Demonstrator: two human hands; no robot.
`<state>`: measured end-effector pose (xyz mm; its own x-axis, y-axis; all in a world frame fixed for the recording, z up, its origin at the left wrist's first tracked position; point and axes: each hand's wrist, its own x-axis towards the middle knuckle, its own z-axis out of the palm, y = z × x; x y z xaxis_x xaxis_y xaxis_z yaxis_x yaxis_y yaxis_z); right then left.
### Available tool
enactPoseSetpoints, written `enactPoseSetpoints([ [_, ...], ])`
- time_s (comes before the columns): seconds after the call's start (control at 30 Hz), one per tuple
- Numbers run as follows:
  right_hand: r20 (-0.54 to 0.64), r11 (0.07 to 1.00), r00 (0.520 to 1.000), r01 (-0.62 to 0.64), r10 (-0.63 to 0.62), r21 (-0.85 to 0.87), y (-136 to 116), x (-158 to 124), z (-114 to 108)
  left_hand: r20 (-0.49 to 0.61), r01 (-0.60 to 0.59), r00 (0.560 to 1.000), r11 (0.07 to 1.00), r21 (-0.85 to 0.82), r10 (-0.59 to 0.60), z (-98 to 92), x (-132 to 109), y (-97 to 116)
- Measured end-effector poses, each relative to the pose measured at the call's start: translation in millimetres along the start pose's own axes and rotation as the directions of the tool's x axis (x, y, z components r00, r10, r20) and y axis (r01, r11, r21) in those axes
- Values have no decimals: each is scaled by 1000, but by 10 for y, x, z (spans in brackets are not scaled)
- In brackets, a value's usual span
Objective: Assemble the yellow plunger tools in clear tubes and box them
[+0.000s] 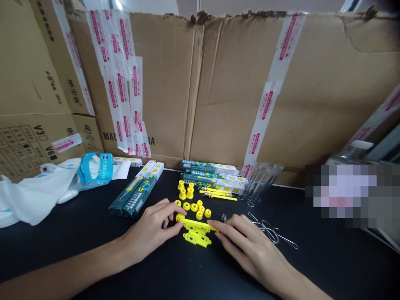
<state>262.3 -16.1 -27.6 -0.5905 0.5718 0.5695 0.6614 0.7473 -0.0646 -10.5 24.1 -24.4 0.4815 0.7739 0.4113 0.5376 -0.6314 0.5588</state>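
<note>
A long yellow plastic strip (196, 223) with a rounded knob at its left end lies level between my two hands. My left hand (158, 223) pinches the knobbed end between thumb and fingers. At the other end, the fingertips of my right hand (245, 237) close on the strip's right tip. Just below it are flat yellow plates with holes (196, 238), partly covered by the strip. Small yellow rings (186, 206) lie beyond my hands, with flanged yellow caps (183, 193) behind them. Bent metal wire hooks (273, 233) lie near my right hand.
Spring-scale boxes (137, 189) lie to the left, with more boxes (212, 173) at the back. Yellow rods with metal parts (218, 193) lie before clear tubes (261, 183). A blue tissue pack (96, 171) sits far left. A cardboard wall (162, 83) encloses the back.
</note>
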Motion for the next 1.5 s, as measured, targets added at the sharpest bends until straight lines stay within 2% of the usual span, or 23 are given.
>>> enactPoseSetpoints([
  [0.13,-26,1000,1000,-3,3,-14,-22,14,1,-14,11,1000,998,-54,-12,24,-16,-26],
  [0.33,-35,1000,999,-23,23,18,-40,18,12,-54,30,998,999,15,-30,-21,9,-7],
  [0.53,15,998,999,-34,33,54,-46,11,19,-15,23,1000,1000,-17,-23,-53,31,34],
  [0.8,-27,992,998,-57,60,116,-138,-13,90,-33,-30,999,998,-52,28,-37,17,57],
  [1.0,-22,983,990,-139,142,123,-133,15,78,1,-14,1000,997,-72,14,-58,11,79],
  [1.5,13,989,996,-94,94,114,-250,82,85,-26,-64,998,987,-149,61,-2,-17,153],
])
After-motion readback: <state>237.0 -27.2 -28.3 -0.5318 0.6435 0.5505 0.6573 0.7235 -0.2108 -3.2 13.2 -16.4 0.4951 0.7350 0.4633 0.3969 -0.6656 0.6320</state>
